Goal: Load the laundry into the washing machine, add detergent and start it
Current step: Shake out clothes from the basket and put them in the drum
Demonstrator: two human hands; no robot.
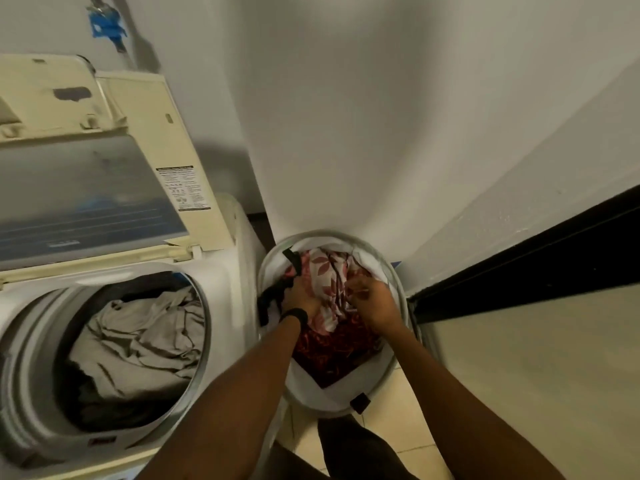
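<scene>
2 bare forearms reach down from the bottom edge over the tiled floor [408, 410] into a round laundry basket [395, 362] with a white liner, which stands on the floor just beside the washing machine [239, 271], on its right. The left hand [298, 299], with a black wristband [295, 316] above it, has its fingers curled down into a white cloth with red leaf print [325, 277], right where that cloth meets a black garment [272, 297] draped over the basket's left rim. The right hand [374, 306] pinches the same leaf-print cloth from the other side, fingers bent around a gathered fold. Under both hands lies a dark red patterned cloth [332, 355], filling the near part of the basket. To the left, the top-loading machine stands open; its drum [202, 341] already holds a crumpled grey-beige cloth [138, 341] with darker items beneath it. The lid [86, 188] is tipped up behind the opening, with 1 printed label [183, 188] on its right edge. Farther back is the white wall [346, 116], and high on it, above the machine, a blue tap fitting [105, 26].
</scene>
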